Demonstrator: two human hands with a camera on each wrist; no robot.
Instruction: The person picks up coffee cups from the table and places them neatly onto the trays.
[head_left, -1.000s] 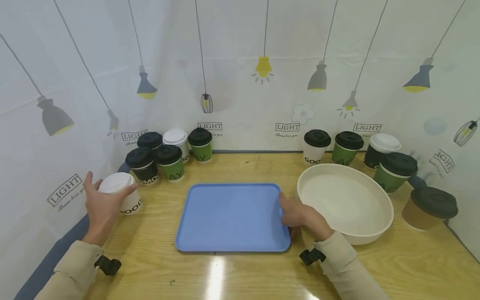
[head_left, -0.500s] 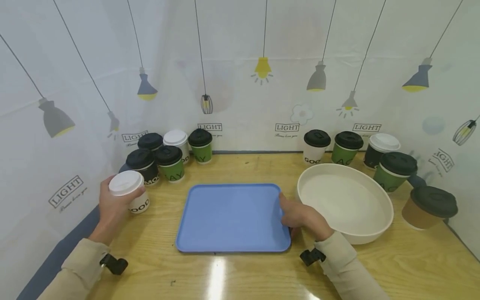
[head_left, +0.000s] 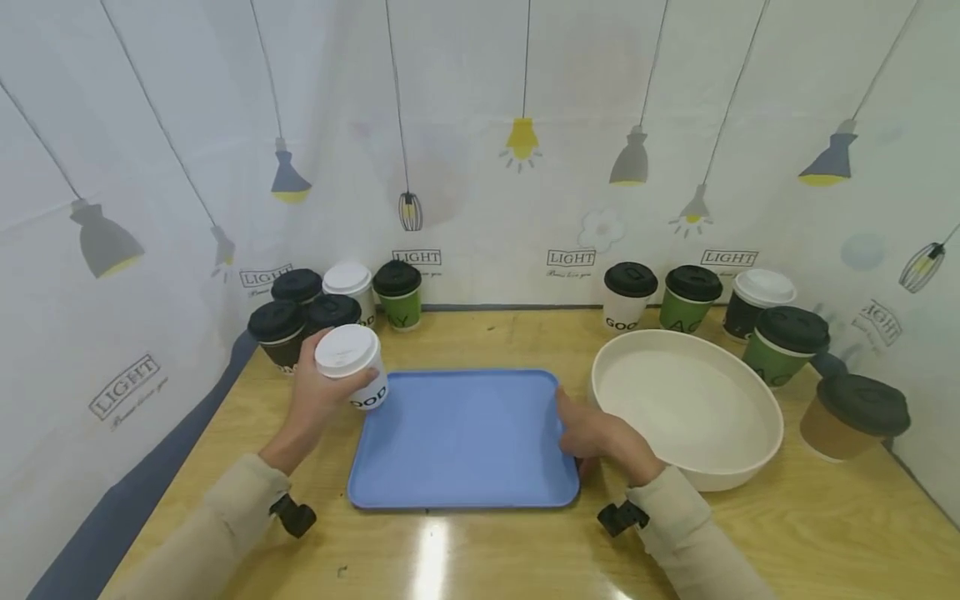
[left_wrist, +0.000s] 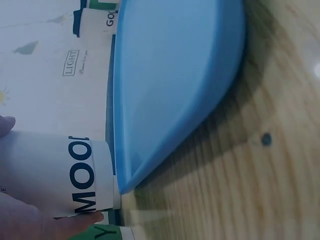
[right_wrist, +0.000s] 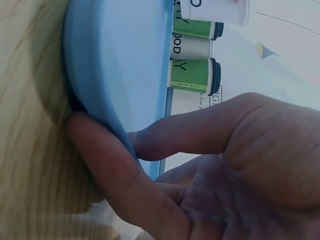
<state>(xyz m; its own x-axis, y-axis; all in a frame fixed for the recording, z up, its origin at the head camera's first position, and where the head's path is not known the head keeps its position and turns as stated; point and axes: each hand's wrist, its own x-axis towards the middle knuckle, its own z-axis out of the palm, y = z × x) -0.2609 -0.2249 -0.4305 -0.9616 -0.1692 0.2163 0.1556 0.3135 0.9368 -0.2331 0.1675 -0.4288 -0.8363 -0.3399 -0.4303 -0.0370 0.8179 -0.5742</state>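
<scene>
My left hand (head_left: 315,400) grips a white paper coffee cup (head_left: 371,385) with a white lid, fingers and thumb around its side. The cup is upright and overlaps the back left corner of a blue tray (head_left: 465,442) in the head view. In the left wrist view the printed cup (left_wrist: 45,167) appears close to the tray's corner (left_wrist: 135,175). My right hand (head_left: 607,433) pinches the tray's right edge; the right wrist view shows the tray rim (right_wrist: 117,120) between thumb and finger.
Several lidded cups, among them a green cup (head_left: 401,307), stand at the back left. More cups, including a brown cup (head_left: 828,429), line the right side. A round cream bowl (head_left: 686,400) sits right of the tray. A printed curtain (head_left: 480,167) hangs behind the wooden table (head_left: 517,558).
My left hand has closed around the white cup and carried it rightward to the tray's back left corner. The right hand and the tray have stayed in place.
</scene>
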